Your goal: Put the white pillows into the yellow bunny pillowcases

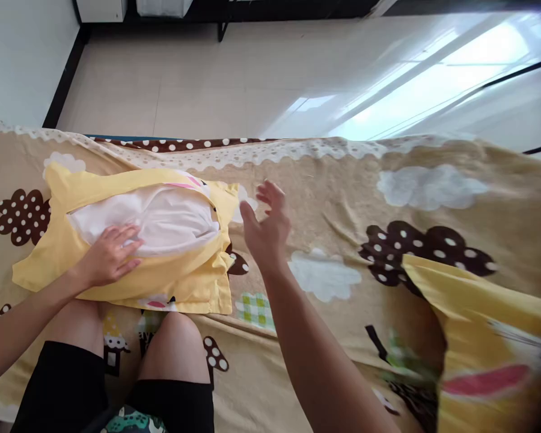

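A yellow pillowcase (pixel 193 273) lies flat in front of my knees, its long opening gaping. Through that opening shows a white pillow (pixel 175 216), lying inside the case. My left hand (pixel 112 252) rests on the lower edge of the opening, fingers stretched out over the white cloth and gripping nothing. Just past the right end of the pillowcase, my right hand (pixel 268 222) hovers above the bedsheet with fingers apart and nothing in them. Pink and black print shows on small parts of the case.
The beige patterned bedsheet (pixel 333 192) covers the bed, with a lace-like border along its far edge. Another yellow pillow (pixel 487 337) with a printed face stands at the lower right. Beyond the bed lies a shiny tiled floor (pixel 198 78), with a white wall (pixel 27 54) at the left.
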`<state>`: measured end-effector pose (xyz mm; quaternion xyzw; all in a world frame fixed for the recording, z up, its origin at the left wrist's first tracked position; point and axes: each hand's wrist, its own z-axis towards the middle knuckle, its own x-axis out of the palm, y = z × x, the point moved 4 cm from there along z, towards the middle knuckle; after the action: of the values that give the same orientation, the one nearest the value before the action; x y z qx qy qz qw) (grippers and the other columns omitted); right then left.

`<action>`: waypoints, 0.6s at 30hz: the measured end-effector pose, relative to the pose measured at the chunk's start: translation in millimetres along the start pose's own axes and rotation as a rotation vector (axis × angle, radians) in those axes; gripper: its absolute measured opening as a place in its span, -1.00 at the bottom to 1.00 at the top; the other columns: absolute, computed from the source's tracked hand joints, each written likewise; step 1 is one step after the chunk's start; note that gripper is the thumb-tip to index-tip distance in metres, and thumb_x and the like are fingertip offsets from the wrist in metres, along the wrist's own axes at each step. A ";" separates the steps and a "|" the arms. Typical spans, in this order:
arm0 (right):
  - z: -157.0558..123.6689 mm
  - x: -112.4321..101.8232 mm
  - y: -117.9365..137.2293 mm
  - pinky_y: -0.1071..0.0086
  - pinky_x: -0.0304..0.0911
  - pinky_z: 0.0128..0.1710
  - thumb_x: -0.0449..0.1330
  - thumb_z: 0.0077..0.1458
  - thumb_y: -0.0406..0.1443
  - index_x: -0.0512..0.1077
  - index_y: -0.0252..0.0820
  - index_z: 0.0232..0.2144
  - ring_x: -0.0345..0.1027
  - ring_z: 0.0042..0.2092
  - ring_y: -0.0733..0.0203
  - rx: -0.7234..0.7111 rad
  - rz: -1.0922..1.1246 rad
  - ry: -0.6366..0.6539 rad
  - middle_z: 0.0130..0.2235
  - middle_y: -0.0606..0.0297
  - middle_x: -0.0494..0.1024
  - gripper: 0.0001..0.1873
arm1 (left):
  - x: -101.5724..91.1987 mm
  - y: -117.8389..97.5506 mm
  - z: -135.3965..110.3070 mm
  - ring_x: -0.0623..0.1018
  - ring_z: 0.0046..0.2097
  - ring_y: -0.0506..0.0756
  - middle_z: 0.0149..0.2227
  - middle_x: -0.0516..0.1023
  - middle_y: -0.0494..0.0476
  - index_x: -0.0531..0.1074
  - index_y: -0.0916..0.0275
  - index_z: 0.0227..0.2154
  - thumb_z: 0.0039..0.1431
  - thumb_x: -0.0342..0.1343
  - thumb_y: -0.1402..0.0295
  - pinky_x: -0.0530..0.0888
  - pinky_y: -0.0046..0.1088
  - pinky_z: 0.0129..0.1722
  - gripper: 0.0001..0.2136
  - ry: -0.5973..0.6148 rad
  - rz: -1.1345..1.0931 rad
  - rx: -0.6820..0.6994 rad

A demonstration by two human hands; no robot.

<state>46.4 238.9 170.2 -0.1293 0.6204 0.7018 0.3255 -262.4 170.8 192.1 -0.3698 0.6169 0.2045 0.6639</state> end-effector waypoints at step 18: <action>-142.2 8.2 -13.2 0.23 -0.08 0.02 0.06 0.09 -0.44 0.35 -0.21 -0.27 0.30 0.01 0.13 -0.455 -0.477 0.728 -0.16 0.17 0.54 -0.85 | 85.9 -63.3 121.4 0.48 -0.06 0.19 -0.10 0.53 0.31 0.48 0.35 -0.07 0.28 0.01 0.28 0.38 -0.36 -0.08 -0.70 0.354 -0.282 0.179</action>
<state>16.8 105.8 127.0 -0.5725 0.4781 0.6345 0.2025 -122.0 204.5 119.6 -0.4219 0.6818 -0.0138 0.5975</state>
